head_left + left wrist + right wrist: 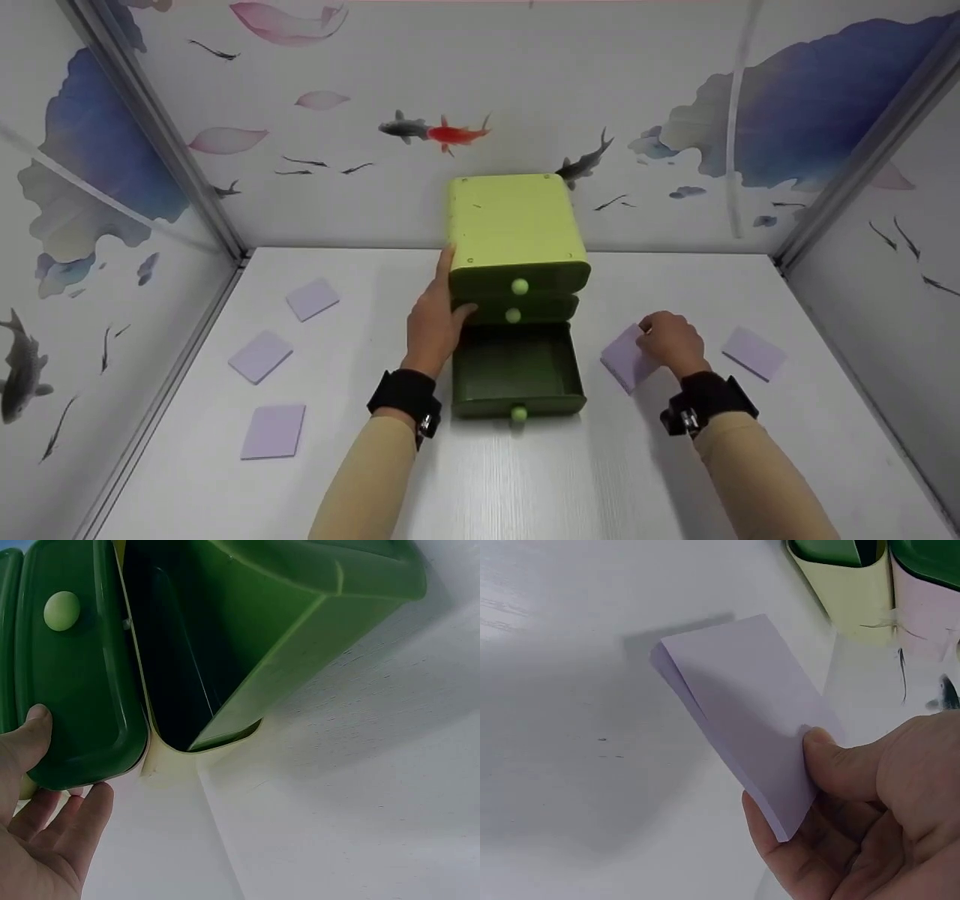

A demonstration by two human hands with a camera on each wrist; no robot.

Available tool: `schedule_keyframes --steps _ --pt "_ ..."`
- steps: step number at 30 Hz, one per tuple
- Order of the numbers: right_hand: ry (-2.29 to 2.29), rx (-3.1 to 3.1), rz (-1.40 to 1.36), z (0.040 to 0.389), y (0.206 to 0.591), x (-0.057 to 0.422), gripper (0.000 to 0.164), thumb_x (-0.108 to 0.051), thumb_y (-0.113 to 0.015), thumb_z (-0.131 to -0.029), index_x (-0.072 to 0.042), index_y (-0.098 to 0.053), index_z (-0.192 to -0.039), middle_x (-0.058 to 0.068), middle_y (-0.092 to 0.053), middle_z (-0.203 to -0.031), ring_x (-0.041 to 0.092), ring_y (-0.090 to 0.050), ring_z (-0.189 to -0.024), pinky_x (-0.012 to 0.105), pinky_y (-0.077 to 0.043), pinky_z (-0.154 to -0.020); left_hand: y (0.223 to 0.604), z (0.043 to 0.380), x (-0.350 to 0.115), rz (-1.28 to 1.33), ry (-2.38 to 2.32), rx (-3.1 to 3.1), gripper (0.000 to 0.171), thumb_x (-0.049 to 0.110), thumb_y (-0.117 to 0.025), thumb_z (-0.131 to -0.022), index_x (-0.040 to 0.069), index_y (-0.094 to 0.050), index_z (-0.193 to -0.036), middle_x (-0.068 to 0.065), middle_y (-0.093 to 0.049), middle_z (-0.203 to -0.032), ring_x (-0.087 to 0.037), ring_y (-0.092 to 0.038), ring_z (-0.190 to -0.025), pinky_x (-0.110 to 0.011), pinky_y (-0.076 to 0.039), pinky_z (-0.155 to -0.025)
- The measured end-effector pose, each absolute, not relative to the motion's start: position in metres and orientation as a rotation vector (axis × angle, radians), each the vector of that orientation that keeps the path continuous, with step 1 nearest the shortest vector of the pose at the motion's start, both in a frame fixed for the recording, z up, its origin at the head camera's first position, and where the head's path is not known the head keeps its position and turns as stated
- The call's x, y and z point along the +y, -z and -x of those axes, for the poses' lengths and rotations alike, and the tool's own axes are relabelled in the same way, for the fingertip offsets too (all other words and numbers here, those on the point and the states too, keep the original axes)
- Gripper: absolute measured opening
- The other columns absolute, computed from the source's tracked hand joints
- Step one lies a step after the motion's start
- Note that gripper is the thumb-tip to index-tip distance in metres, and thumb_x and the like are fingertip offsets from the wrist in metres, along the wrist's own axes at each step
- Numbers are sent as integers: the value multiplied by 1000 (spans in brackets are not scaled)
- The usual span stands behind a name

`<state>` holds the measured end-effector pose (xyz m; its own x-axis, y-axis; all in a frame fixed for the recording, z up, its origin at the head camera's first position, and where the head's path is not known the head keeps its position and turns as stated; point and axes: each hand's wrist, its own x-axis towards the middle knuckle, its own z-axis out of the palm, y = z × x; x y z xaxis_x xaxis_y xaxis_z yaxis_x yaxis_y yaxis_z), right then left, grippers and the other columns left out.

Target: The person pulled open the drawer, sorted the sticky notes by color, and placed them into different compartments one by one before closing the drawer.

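A small green drawer cabinet (516,221) stands at the back middle of the table, its bottom drawer (517,407) pulled out and showing a bare inside. My left hand (435,326) grips the cabinet's left side. In the left wrist view its thumb lies on the front of the middle drawer (82,682), with the fingers around the side. To the right of the cabinet, my right hand (673,341) pinches a lilac sticky note pad (624,360). The right wrist view shows the thumb on the pad's face (742,682) and fingers beneath, the pad tilted above the table.
On the left of the white table (540,487) lie three lilac pads: a far one (313,299), a middle one (260,357) and a near one (273,432). Another pad (754,352) lies at far right. Printed panels (337,202) wall the back and sides.
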<state>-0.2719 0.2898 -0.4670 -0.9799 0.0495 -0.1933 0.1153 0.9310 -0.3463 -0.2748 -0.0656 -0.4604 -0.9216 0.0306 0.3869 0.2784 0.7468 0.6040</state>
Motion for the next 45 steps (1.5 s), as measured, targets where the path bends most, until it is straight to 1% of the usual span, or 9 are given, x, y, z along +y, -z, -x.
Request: schedule_keyframes --steps 3,7,10,15,20,27,33,39,45 --pt "545 2936 -103 271 461 289 35 -12 -58 -92 5 -63 -122 25 -67 -114 38 -66 -93 45 -52 -73 461 275 -65 240 971 -2591 97 22 -72 -88 33 -5 -157 -10 -49 -148 -31 -61 -117 -43 -53 -88" --pt "555 2979 -68 269 451 286 34 -12 -59 -92 4 -63 -123 24 -68 -113 39 -67 -94 47 -53 -72 462 274 -64 256 950 -2569 97 21 -73 -87 29 -7 -158 -10 -50 -147 -32 -64 -112 -43 -55 -82" --pt "564 3008 -44 267 444 283 33 -11 -60 -92 2 -64 -123 24 -68 -113 40 -67 -95 48 -54 -72 462 274 -64 259 943 -2557 97 21 -74 -87 28 -8 -158 -10 -50 -147 -32 -64 -110 -43 -55 -81" --pt "563 3048 -15 263 432 275 32 -10 -60 -92 1 -66 -121 24 -68 -111 39 -67 -94 48 -53 -72 461 276 -63 249 961 -2565 98 21 -73 -87 30 -6 -157 -10 -51 -147 -31 -64 -111 -43 -54 -83" --pt "557 3073 25 260 423 264 29 -7 -61 -91 0 -68 -118 24 -70 -108 39 -67 -93 49 -53 -72 461 277 -63 254 969 -2559 97 21 -74 -87 30 -7 -157 -9 -52 -146 -31 -63 -113 -43 -54 -84" --pt "547 3158 171 254 414 245 26 -1 -61 -86 -5 -73 -109 19 -72 -98 37 -67 -84 48 -52 -64 462 278 -64 218 971 -2586 99 22 -74 -87 34 -4 -157 -8 -51 -146 -31 -64 -111 -43 -54 -83" --pt "570 3241 313 247 412 223 24 1 -62 -86 -12 -77 -100 12 -74 -94 31 -67 -79 47 -53 -61 462 278 -65 223 981 -2594 98 22 -73 -88 34 -4 -157 -7 -49 -149 -30 -63 -114 -43 -53 -86" --pt "584 3304 466 242 416 201 30 4 -62 -86 -18 -79 -96 8 -76 -90 30 -70 -78 45 -54 -60 461 277 -64 206 962 -2608 98 25 -72 -89 34 -3 -157 -9 -53 -144 -32 -65 -109 -43 -54 -85" --pt "546 3254 587 240 428 182 21 -3 -69 -87 -18 -79 -97 6 -76 -92 29 -70 -81 45 -56 -66 462 277 -64 214 951 -2601 97 24 -73 -88 32 -5 -157 -9 -53 -145 -31 -64 -112 -43 -54 -85"
